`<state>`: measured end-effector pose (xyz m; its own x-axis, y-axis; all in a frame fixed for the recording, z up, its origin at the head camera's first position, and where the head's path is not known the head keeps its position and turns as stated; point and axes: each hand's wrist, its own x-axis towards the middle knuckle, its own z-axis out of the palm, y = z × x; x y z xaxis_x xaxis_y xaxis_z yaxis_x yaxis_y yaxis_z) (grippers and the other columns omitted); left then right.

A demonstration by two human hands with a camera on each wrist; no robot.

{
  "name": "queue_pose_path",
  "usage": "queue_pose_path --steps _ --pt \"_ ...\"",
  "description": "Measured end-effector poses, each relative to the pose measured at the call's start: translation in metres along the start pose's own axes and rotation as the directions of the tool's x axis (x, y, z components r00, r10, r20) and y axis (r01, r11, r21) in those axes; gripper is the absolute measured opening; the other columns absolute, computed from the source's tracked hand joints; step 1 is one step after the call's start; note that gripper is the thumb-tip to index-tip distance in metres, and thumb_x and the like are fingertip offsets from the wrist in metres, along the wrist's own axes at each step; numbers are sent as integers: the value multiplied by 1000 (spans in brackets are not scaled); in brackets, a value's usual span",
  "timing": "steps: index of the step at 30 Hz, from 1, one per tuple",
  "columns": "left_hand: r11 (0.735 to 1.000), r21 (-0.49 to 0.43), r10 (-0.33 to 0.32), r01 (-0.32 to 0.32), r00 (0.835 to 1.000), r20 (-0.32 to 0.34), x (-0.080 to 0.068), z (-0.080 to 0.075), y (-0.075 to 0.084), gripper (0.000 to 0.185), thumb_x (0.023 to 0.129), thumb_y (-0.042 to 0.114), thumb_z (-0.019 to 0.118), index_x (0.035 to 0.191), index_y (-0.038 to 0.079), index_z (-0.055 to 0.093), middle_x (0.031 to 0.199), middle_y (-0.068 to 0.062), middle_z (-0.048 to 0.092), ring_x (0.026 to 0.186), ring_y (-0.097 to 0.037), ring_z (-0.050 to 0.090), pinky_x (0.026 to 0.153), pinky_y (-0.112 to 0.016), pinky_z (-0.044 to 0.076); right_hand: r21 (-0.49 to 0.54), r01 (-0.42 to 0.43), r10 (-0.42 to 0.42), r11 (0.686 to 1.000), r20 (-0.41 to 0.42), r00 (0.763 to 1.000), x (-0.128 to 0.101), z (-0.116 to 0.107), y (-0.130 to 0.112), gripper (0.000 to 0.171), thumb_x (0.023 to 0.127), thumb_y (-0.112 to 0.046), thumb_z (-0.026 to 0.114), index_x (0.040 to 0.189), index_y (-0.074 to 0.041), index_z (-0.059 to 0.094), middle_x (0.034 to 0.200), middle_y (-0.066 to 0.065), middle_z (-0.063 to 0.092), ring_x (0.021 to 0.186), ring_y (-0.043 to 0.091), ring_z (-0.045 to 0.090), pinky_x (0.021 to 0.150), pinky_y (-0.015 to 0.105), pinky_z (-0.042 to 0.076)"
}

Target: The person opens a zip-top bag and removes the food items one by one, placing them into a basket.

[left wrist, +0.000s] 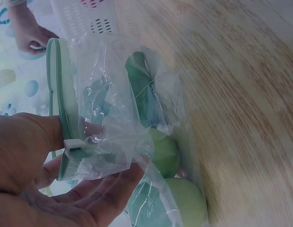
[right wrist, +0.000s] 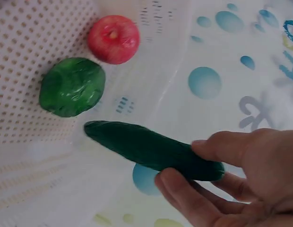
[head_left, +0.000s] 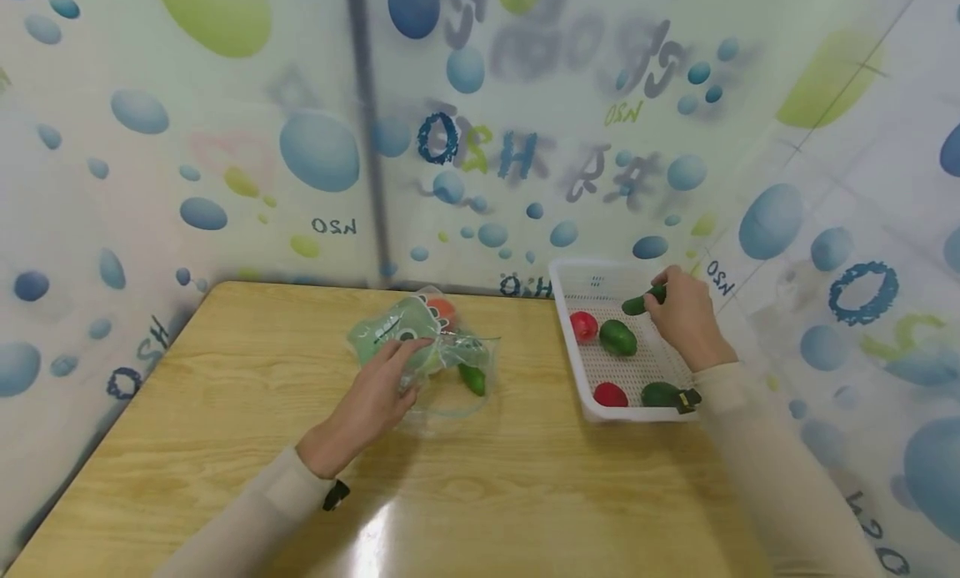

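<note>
My right hand (head_left: 684,315) pinches a dark green cucumber (right wrist: 142,144) near one end, thumb on one side and fingers on the other. It hangs over the far right part of a white perforated basket (head_left: 566,336). My left hand (head_left: 375,390) grips a clear zip bag (left wrist: 106,56) by its green-edged mouth, thumb against the zip strip. Inside the bag lie a long green vegetable (head_left: 472,379), an orange-red round thing (head_left: 442,311) and pale green round things (left wrist: 184,201). A green cartoon print covers part of the bag.
In the basket are a red apple (right wrist: 113,39), a green bell pepper (right wrist: 73,87), another red round thing (head_left: 610,394) and a dark green one (head_left: 660,394) near the front rim. The wooden table (head_left: 225,378) meets a patterned wall covering (head_left: 247,103) behind and at the right.
</note>
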<state>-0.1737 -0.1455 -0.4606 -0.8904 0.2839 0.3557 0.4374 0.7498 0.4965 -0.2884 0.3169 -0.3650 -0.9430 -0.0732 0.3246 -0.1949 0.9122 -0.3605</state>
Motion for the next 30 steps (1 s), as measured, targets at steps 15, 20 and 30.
queue_pose_path --steps 15,20,30 --pt "1000 -7 -14 14 1000 23 3 0 3 74 96 -9 87 163 7 61 134 -26 71 97 -27 69 77 -42 65 -166 -37 98 985 373 923 2 4 27 24 99 6 75 119 19 74 117 38 79 106 52 76 93 62 67" --pt "1000 -8 -11 12 1000 27 4 1 4 74 96 -9 88 163 6 60 135 -27 71 98 -27 69 79 -42 65 -193 -23 99 981 393 914 -1 1 23 21 98 5 73 112 21 76 109 38 80 96 50 77 87 59 69" --pt "1000 10 -10 10 1000 16 5 1 1 75 95 -8 89 163 6 60 138 -29 71 108 -37 74 87 -50 69 -132 24 18 991 306 952 -10 16 -9 22 103 -5 65 105 12 77 102 29 79 86 36 70 88 58 65"
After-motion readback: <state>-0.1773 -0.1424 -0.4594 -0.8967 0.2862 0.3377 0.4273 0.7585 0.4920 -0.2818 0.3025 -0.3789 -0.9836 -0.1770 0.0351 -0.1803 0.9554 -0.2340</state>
